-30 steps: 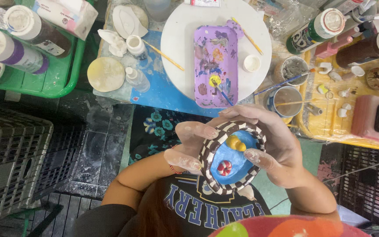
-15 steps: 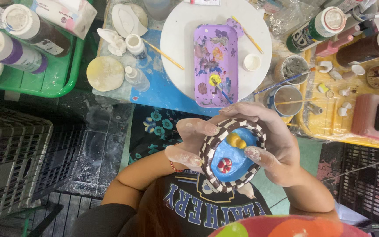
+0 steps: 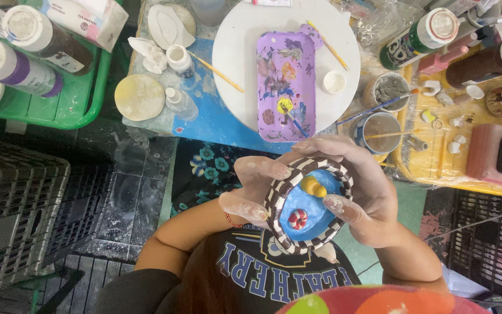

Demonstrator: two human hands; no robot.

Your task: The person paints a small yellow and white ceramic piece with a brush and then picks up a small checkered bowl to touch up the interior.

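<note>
Here you hold the oval dish (image 3: pixel 309 204) up in front of your chest, between both hands and well below the table edge. It has a blue inside, a dark and white checked rim, a yellow lump near the top and a small red and white piece lower down. Its long axis runs slantwise, from lower left to upper right. Your left hand (image 3: pixel 251 189) grips the left rim, dusty fingers curled over the edge. Your right hand (image 3: pixel 361 195) wraps round the far end and right side, fingers closed over the top rim and the thumb resting on the blue just inside it. Both hands touch the dish, but the right one carries more of it.

Just beyond the dish sits a round white board (image 3: pixel 233 70) with a purple paint tray (image 3: pixel 283 87) on it, a brush (image 3: pixel 294 119) lying in the tray. To the right stand two cups (image 3: pixel 379 131) with brushes, and paint bottles (image 3: pixel 416 38) behind. A green tray (image 3: pixel 74 107) of bottles lies far left
</note>
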